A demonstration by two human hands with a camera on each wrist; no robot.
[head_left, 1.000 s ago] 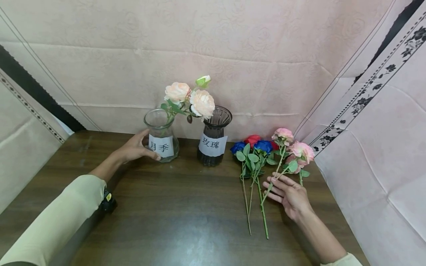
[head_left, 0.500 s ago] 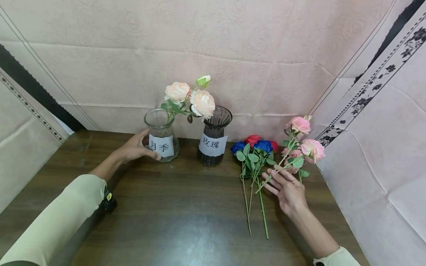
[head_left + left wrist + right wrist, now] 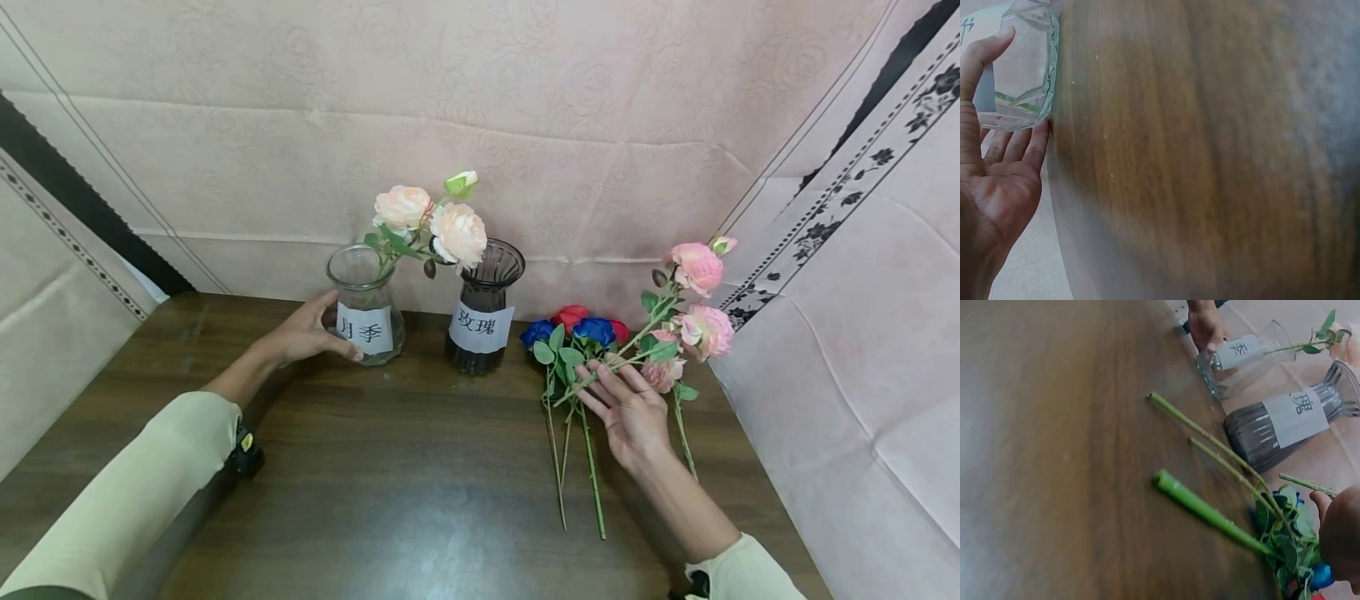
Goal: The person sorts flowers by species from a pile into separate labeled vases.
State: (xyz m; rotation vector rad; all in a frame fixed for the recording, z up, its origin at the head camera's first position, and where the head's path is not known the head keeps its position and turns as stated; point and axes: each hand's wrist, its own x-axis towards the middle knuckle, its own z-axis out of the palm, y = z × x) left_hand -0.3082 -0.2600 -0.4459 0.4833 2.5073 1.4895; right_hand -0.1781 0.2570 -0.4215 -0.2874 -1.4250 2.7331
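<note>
Over on the left, the left hand (image 3: 303,333) gripped the clear vase (image 3: 380,298), and look, the right hand (image 3: 633,417) pinched a pink flower (image 3: 654,322) by its stem, blooms (image 3: 697,268) far and right

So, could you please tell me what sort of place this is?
Probably a makeshift indoor tabletop workspace: creased, patterned sheeting backs and flanks a wood-grained table, on which a labelled clear vase stands.
</note>
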